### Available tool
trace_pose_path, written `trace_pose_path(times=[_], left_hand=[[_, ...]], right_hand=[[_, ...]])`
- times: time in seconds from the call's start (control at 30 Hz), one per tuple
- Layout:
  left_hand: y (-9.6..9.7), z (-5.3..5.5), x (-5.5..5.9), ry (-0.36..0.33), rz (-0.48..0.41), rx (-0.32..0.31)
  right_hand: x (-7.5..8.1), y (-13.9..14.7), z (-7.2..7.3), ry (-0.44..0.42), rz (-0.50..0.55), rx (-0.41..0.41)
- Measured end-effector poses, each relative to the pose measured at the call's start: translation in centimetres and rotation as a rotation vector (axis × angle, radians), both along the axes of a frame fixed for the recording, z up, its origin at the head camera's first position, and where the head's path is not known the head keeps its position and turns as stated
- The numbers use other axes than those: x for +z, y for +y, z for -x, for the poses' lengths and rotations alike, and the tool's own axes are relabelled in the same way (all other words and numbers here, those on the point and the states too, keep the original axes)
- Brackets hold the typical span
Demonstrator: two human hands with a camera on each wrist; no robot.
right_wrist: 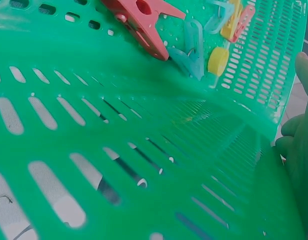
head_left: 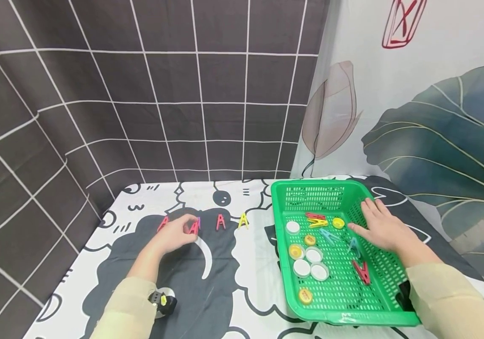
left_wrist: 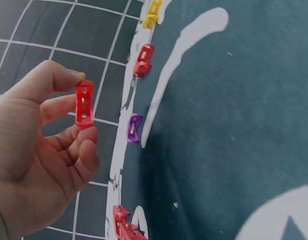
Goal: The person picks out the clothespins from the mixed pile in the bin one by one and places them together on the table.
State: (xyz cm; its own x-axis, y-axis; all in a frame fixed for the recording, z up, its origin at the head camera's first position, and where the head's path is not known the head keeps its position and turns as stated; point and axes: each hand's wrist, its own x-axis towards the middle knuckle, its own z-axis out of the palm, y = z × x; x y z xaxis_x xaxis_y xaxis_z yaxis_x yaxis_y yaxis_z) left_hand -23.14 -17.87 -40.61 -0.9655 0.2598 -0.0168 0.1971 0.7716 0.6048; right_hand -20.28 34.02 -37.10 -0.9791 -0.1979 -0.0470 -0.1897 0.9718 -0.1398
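Note:
My left hand pinches a red clothespin between thumb and fingers, above the dark patch of the cloth. Around it, a row of clothespins stands on the cloth: a red clothespin to the left, a purple clothespin partly hidden behind the held one in the head view, then another red clothespin and a yellow clothespin to the right. My right hand rests with fingers extended on the right rim of the green basket.
Inside the basket lie several white caps and yellow caps, plus red clothespins, blue clothespins and a yellow clothespin. A dark tiled curtain hangs behind the cloth-covered table.

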Motion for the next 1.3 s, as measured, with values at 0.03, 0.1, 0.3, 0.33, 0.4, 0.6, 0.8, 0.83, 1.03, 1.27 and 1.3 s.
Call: trace_pose_path(times=[0.03,0.1,0.3,0.33,0.4,0.6,0.8,0.83,1.03,1.27,1.3], left_hand=[[0.0,0.0,-0.2,-0.008,0.011,-0.003],[0.1,0.0,-0.5,-0.023,0.037,-0.014],[0.2,-0.1,-1.2,-0.056,0.095,-0.035],[0.2,-0.1,-1.3,-0.058,0.102,-0.034],[0.2,-0.1,-1.4,-0.062,0.117,-0.033],[0.2,-0.4,-1.4,-0.091,0.156,-0.027],[0.1,-0.7,-2.0,-0.071,0.156,-0.057],[0.1,-0.7,-2.1,-0.076,0.150,-0.059],[-0.1,-0.4,-1.8,-0.074,0.139,-0.057],[1.3,0.7,0.7,0.022,0.133,-0.073],[1.7,0.8,1.0,0.021,0.131,-0.073]], right_hand=[[0.0,0.0,0.0,-0.001,-0.001,-0.001],[0.0,0.1,0.0,-0.002,-0.004,-0.002],[-0.1,0.0,0.1,-0.003,-0.006,-0.005],[-0.1,0.0,0.1,-0.002,-0.007,-0.005],[-0.1,0.0,0.1,0.002,-0.009,-0.003],[0.2,0.0,0.2,0.009,-0.012,-0.001],[0.0,-0.1,-0.1,0.007,-0.001,0.000],[-0.1,-0.1,-0.1,0.004,0.001,0.001],[-0.1,-0.2,-0.2,0.006,-0.002,-0.002],[0.1,-0.3,-0.2,0.004,0.001,-0.011],[0.1,-0.3,-0.2,0.001,0.003,-0.012]])
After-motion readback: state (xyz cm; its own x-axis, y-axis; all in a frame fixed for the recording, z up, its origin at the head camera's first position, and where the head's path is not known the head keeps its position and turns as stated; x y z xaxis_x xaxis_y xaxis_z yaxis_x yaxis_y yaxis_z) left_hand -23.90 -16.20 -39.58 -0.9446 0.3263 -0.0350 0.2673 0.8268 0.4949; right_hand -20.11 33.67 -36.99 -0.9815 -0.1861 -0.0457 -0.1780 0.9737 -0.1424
